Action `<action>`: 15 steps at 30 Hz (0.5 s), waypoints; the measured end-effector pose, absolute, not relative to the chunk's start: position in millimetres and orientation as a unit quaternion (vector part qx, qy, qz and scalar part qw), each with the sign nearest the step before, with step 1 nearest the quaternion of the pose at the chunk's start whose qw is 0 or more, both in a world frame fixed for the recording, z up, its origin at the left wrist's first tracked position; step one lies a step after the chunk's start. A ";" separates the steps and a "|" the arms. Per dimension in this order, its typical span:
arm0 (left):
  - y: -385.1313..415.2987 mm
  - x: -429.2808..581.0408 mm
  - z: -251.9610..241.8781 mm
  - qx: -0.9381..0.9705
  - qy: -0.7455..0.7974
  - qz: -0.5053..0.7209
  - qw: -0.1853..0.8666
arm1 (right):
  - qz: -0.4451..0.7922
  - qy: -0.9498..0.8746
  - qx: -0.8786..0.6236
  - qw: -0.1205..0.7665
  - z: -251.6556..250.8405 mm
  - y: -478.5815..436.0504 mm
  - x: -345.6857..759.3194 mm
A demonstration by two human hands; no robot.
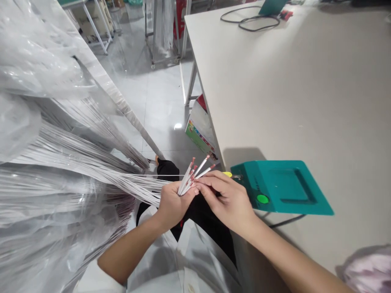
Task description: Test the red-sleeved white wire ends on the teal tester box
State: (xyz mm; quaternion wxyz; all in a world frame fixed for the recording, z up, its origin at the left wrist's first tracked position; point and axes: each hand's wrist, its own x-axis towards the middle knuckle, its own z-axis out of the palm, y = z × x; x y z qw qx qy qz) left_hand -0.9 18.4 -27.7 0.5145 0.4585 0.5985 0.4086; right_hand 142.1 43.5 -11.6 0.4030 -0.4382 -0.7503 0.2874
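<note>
My left hand [172,205] is closed round a bundle of thin white wires [128,184] and holds it in front of my lap. Several stripped copper tips [193,160] fan out above the fist. At the front of the bundle, the thumb and fingers of my right hand [230,199] are pinched together on the wire ends; exactly which wire is between them is hard to see. Just right of that hand, a teal device [284,185] with a green round button [262,199] sits at the table's edge. A small yellow piece [227,174] and metal tip stick out from it.
Plastic-wrapped hanks of white wire [64,142] fill my left side. The pale table [293,97] stretches to the right, with a looped black cable [250,24] at its far end. A printed carton [201,132] stands on the floor beside it. Farther back is a wheeled rack [149,44].
</note>
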 end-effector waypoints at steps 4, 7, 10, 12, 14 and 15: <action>18.7 -2.3 -21.5 0.438 0.565 0.428 0.553 | 0.426 -0.666 -0.451 0.414 -12.4 45.3 139.8; 19.1 -3.3 -16.2 0.426 0.538 0.429 0.587 | 0.525 -0.580 -0.448 0.433 -14.2 44.7 135.3; 19.5 -4.0 -12.9 0.421 0.542 0.429 0.587 | 0.538 -0.551 -0.451 0.450 -15.9 43.0 131.8; 19.9 -4.6 -11.8 0.421 0.557 0.430 0.573 | 0.510 -0.566 -0.461 0.455 -16.3 41.5 133.1; 20.6 -5.5 -11.4 0.428 0.572 0.427 0.554 | 0.462 -0.590 -0.478 0.459 -15.4 40.4 138.2; 21.1 -6.0 -11.5 0.433 0.578 0.425 0.546 | 0.432 -0.600 -0.489 0.462 -14.3 40.4 141.8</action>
